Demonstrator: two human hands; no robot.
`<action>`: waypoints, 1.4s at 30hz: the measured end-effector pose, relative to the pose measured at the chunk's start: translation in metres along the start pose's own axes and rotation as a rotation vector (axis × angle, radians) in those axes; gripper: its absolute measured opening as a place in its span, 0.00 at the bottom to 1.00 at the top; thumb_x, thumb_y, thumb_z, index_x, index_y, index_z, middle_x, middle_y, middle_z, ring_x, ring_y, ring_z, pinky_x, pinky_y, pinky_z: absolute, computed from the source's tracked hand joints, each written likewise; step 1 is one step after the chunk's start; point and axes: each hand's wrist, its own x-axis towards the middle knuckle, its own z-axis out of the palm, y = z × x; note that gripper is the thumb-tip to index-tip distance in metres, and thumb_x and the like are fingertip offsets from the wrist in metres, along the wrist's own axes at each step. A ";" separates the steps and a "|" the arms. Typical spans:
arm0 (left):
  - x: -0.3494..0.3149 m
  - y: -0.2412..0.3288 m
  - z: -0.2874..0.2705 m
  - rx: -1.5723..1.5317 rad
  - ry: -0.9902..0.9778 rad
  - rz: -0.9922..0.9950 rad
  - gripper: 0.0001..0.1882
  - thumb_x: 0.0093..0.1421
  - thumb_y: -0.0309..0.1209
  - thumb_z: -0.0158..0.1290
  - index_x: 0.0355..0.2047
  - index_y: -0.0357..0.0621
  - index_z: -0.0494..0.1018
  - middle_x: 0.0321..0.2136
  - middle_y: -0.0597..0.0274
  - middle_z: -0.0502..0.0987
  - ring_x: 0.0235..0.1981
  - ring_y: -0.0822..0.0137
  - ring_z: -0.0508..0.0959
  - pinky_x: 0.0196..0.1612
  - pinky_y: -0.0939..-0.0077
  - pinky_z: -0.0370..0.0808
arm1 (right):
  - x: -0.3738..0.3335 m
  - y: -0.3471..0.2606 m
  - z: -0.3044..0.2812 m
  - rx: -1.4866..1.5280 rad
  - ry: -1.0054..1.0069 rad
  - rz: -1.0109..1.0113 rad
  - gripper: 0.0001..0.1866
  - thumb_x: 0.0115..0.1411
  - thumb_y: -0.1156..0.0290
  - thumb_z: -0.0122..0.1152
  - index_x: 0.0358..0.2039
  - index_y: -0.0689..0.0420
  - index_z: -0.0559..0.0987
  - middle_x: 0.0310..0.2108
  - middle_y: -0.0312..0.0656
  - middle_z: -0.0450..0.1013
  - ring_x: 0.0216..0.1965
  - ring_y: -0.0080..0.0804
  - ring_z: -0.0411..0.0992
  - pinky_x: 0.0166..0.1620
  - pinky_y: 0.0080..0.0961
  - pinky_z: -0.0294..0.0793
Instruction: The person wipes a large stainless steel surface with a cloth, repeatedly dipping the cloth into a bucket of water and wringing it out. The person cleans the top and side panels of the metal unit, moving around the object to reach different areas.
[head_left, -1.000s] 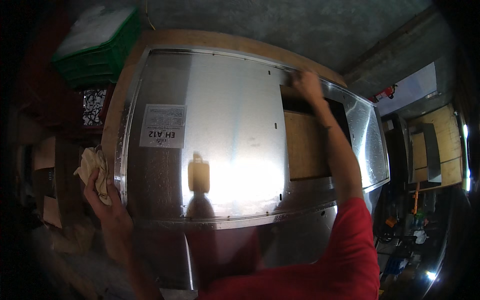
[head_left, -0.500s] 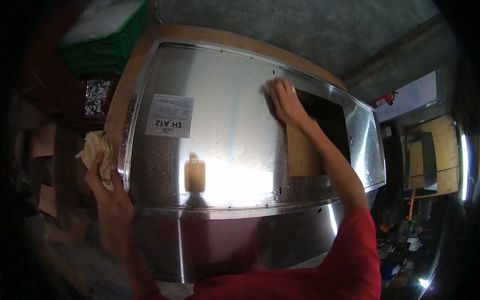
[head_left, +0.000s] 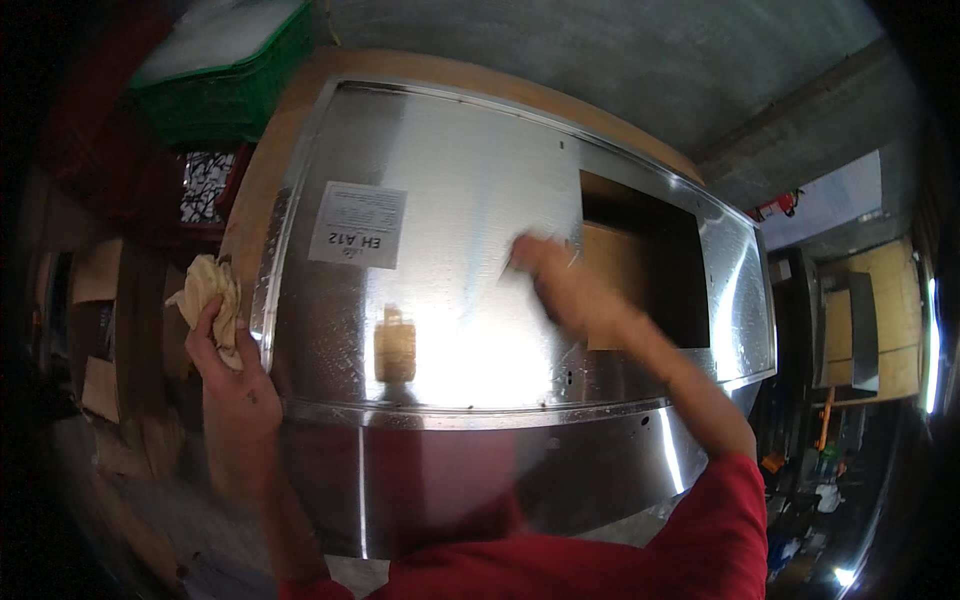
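Observation:
A large shiny sheet-metal panel point(head_left: 480, 200) with a raised rim lies in front of me, with a rectangular opening point(head_left: 690, 290) on its right side. My left hand point(head_left: 232, 400) is closed round a crumpled cream cloth point(head_left: 212, 295) at the panel's left rim. Over the panel's middle, just left of the opening, is my right hand point(head_left: 575, 290), smeared by motion. Its fingers are closed on a thin dark-green pad point(head_left: 507, 264), only an edge of which shows. A white printed label point(head_left: 358, 225) is stuck on the panel's left part.
Wooden board point(head_left: 450, 75) runs along the panel's far and left edges. At the far left stands a green crate point(head_left: 225, 95) with white material on top, above a dark red crate point(head_left: 235, 185). Cardboard boxes point(head_left: 95, 330) are at left. A grey wall point(head_left: 560, 60) rises behind.
My right hand has moved from the opening's upper left corner down and nearer to me across the metal. The left hand still holds the cloth at the rim. My view has shifted slightly.

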 end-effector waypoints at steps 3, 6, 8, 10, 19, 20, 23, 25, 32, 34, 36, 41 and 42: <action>0.007 0.005 0.009 0.029 -0.070 0.064 0.19 0.73 0.27 0.48 0.62 0.39 0.67 0.57 0.41 0.70 0.59 0.43 0.74 0.58 0.55 0.73 | 0.049 0.101 -0.005 -0.174 0.460 0.196 0.20 0.71 0.78 0.46 0.63 0.64 0.67 0.62 0.58 0.66 0.66 0.59 0.63 0.68 0.47 0.64; 0.012 0.006 0.003 -0.005 -0.115 0.016 0.17 0.71 0.26 0.49 0.59 0.39 0.69 0.54 0.40 0.71 0.56 0.41 0.74 0.58 0.54 0.71 | 0.159 0.086 0.014 -0.049 0.522 0.025 0.17 0.70 0.77 0.50 0.57 0.67 0.72 0.58 0.57 0.70 0.60 0.58 0.67 0.65 0.45 0.67; 0.008 -0.010 0.003 -0.069 -0.028 0.012 0.17 0.70 0.24 0.50 0.59 0.39 0.70 0.50 0.42 0.71 0.54 0.44 0.74 0.60 0.57 0.69 | 0.231 0.035 0.013 0.122 0.447 -0.100 0.16 0.69 0.77 0.50 0.56 0.67 0.73 0.54 0.57 0.72 0.57 0.59 0.69 0.63 0.44 0.69; 0.006 -0.011 0.006 -0.081 -0.024 -0.020 0.17 0.69 0.23 0.51 0.58 0.39 0.71 0.49 0.44 0.70 0.54 0.46 0.73 0.60 0.58 0.68 | 0.285 0.011 0.004 0.082 0.566 -0.013 0.17 0.68 0.78 0.51 0.56 0.65 0.74 0.51 0.58 0.74 0.55 0.60 0.71 0.60 0.45 0.71; 0.007 -0.008 0.009 0.002 -0.042 -0.021 0.19 0.69 0.22 0.50 0.60 0.38 0.70 0.55 0.50 0.71 0.57 0.53 0.73 0.63 0.61 0.67 | 0.386 0.044 0.041 -0.127 0.583 -0.126 0.20 0.60 0.76 0.56 0.54 0.57 0.78 0.52 0.55 0.75 0.56 0.57 0.73 0.63 0.47 0.70; 0.006 -0.013 0.007 0.019 -0.039 0.012 0.19 0.70 0.23 0.50 0.60 0.38 0.69 0.55 0.51 0.71 0.57 0.55 0.73 0.62 0.62 0.67 | 0.367 0.042 0.032 -0.165 0.557 -0.118 0.20 0.61 0.75 0.56 0.55 0.57 0.78 0.53 0.55 0.75 0.55 0.57 0.73 0.62 0.47 0.70; 0.002 -0.010 0.016 -0.058 -0.036 -0.095 0.18 0.74 0.25 0.47 0.62 0.38 0.68 0.58 0.54 0.71 0.58 0.60 0.71 0.63 0.65 0.68 | 0.278 0.109 0.012 -0.141 0.556 0.030 0.18 0.62 0.73 0.56 0.53 0.57 0.78 0.52 0.54 0.76 0.56 0.55 0.73 0.62 0.47 0.70; 0.000 -0.026 0.015 -0.052 -0.017 -0.004 0.18 0.75 0.29 0.48 0.63 0.38 0.68 0.60 0.53 0.71 0.60 0.58 0.71 0.65 0.63 0.66 | 0.199 0.159 -0.012 -0.155 0.568 0.101 0.18 0.62 0.73 0.55 0.53 0.57 0.78 0.51 0.54 0.77 0.55 0.56 0.74 0.60 0.49 0.71; 0.007 -0.045 0.019 -0.039 -0.008 -0.059 0.21 0.76 0.36 0.48 0.65 0.41 0.67 0.63 0.50 0.69 0.64 0.57 0.68 0.68 0.62 0.64 | -0.098 0.381 -0.076 -0.370 0.547 0.613 0.21 0.67 0.73 0.49 0.60 0.55 0.76 0.53 0.59 0.76 0.55 0.61 0.72 0.59 0.50 0.71; 0.008 -0.064 0.010 -0.030 -0.003 -0.091 0.22 0.76 0.38 0.49 0.65 0.41 0.67 0.63 0.50 0.69 0.64 0.57 0.68 0.69 0.62 0.64 | -0.146 0.409 -0.090 -0.552 0.517 0.532 0.23 0.64 0.71 0.54 0.61 0.51 0.75 0.54 0.61 0.76 0.54 0.64 0.73 0.58 0.52 0.72; 0.011 -0.071 0.011 -0.030 -0.006 -0.116 0.22 0.76 0.38 0.49 0.65 0.41 0.67 0.64 0.50 0.68 0.64 0.57 0.68 0.69 0.62 0.64 | -0.182 0.442 -0.102 -0.483 0.587 0.658 0.24 0.63 0.73 0.54 0.61 0.52 0.75 0.55 0.60 0.75 0.56 0.62 0.73 0.59 0.50 0.72; 0.013 -0.058 -0.001 0.069 -0.042 -0.041 0.22 0.76 0.38 0.48 0.65 0.41 0.66 0.63 0.50 0.69 0.64 0.58 0.68 0.68 0.64 0.63 | -0.222 0.466 -0.094 -0.427 0.741 0.600 0.25 0.62 0.75 0.56 0.60 0.57 0.75 0.59 0.58 0.72 0.59 0.61 0.70 0.60 0.49 0.71; 0.018 -0.073 -0.005 0.099 -0.004 -0.034 0.22 0.76 0.37 0.48 0.65 0.41 0.66 0.63 0.50 0.70 0.64 0.57 0.68 0.68 0.63 0.63 | -0.241 0.480 -0.094 -0.473 0.791 0.525 0.25 0.61 0.75 0.56 0.60 0.59 0.75 0.60 0.57 0.72 0.60 0.61 0.69 0.60 0.50 0.71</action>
